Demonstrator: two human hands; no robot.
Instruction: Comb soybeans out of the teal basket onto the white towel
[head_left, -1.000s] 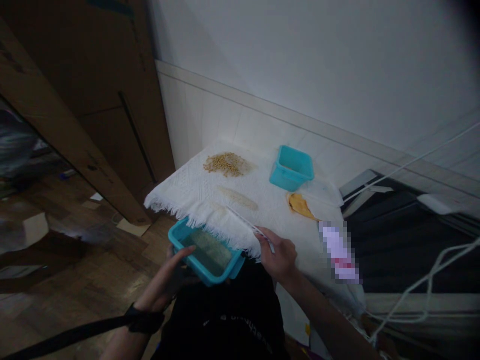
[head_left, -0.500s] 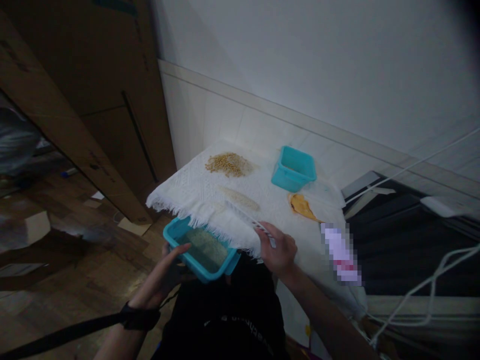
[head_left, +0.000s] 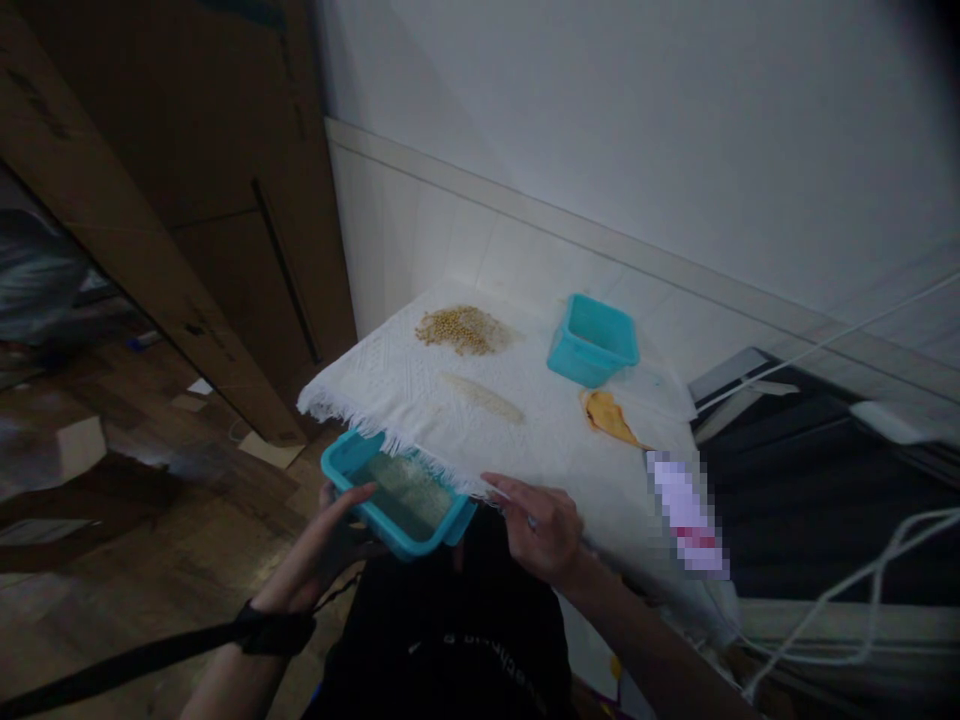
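Note:
My left hand (head_left: 335,535) grips the near left side of a turquoise plastic container (head_left: 420,548), its thumb over the rim. The container is tilted under the fringed edge of the white cloth (head_left: 375,375), and pale rice-like grains (head_left: 412,490) lie inside. My right hand (head_left: 546,528) is closed at the cloth's front edge, right of the container. It holds a thin white strip, mostly hidden by the fingers. On the cloth, a narrow band of pale grains (head_left: 484,398) lies in front of a heap of yellow beans (head_left: 461,330).
A second turquoise container (head_left: 592,345) stands at the cloth's back right. In front of it lie a flat orange-yellow thing (head_left: 611,415) and a blurred-out purple item (head_left: 686,515). White cables (head_left: 877,560) hang on the right. Large cardboard boxes (head_left: 225,230) stand at left.
My right hand has drawn toward me to the cloth's front edge; the striped white strip, earlier stretched over the cloth by the pale grains, is now mostly hidden. The left hand keeps its hold.

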